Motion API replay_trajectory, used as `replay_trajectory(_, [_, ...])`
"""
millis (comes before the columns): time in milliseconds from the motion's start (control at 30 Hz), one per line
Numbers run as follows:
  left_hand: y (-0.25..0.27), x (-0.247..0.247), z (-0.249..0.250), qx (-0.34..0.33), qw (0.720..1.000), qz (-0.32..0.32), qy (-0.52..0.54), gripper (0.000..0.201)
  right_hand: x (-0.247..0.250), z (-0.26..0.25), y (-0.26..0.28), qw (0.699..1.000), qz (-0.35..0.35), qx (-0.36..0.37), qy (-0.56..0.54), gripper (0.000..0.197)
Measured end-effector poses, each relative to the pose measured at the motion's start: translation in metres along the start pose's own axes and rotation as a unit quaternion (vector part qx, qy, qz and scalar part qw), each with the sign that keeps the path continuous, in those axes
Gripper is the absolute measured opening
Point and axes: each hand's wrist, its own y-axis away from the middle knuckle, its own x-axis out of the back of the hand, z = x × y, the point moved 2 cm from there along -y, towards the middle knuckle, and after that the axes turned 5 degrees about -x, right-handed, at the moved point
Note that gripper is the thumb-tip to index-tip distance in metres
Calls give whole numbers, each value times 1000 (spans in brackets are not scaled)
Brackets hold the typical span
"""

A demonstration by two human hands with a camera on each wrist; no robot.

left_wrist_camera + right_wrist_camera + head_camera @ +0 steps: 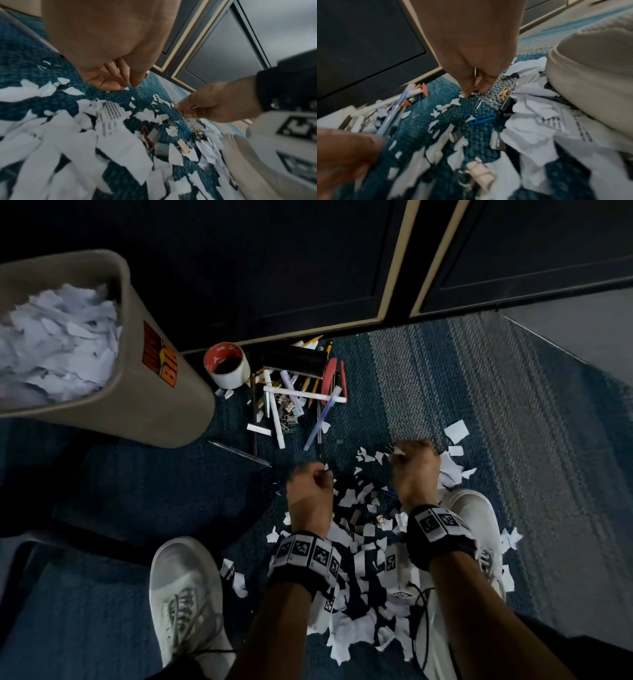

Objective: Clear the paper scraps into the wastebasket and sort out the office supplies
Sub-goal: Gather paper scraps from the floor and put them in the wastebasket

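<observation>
Torn white paper scraps (359, 570) litter the blue carpet between my shoes. My left hand (325, 469) hovers over them with curled fingers and pinches a tiny white scrap (126, 88) just above the carpet. To its right, my right hand (394, 455) reaches down to the carpet, and a silver paper clip (475, 72) shows pinched between its thumb and fingers. Another silver clip (478, 103) lies just below its fingertips. A blue paper clip (482, 119) and a yellow one (505, 93) lie nearby. The beige wastebasket (164, 405) at the left holds many scraps.
A heap of pens, pencils and clips (298, 395) lies by the dark cabinet (274, 268), beside a tape roll (227, 364). One pen (239, 453) lies apart on the carpet. My white shoes (185, 594) flank the scraps. A binder clip (481, 171) and a rubber band (147, 138) sit among the paper.
</observation>
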Motion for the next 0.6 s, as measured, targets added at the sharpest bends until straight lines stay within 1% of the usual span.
replay_trajectory(67, [-1,-3,-2,-14,1000,-6,-11,10,1,-1,-2,1000,0,-20,-17,24])
replay_trajectory(167, [-6,-8,6,-27,999,-20,-18,12,8,-10,-2,999,-7,-38,-21,10])
replay_trajectory(300, [-13,-10,17,-27,999,-21,-7,13,12,-29,-9,999,-3,-1,-45,13])
replay_trajectory(367, [-18,-7,17,-29,1000,-9,-5,15,8,-46,-15,993,-47,23,-104,13])
replay_trajectory(433, [-23,-5,14,-28,999,-3,-22,17,5,-64,-20,968,-120,29,-219,16])
replay_trajectory(467, [-25,-3,12,-24,999,-4,-35,17,2,-69,-22,954,-144,20,-262,18])
replay_trajectory(500, [-26,-2,11,-18,999,-7,-49,16,0,-70,-24,951,-152,18,-269,18])
replay_trajectory(567, [-27,0,8,-11,997,-26,-77,14,-6,-63,-27,967,-148,39,-205,12])
replay_trajectory(600, [-27,-1,6,-12,995,-39,-88,14,-8,-55,-27,975,-145,46,-162,12])
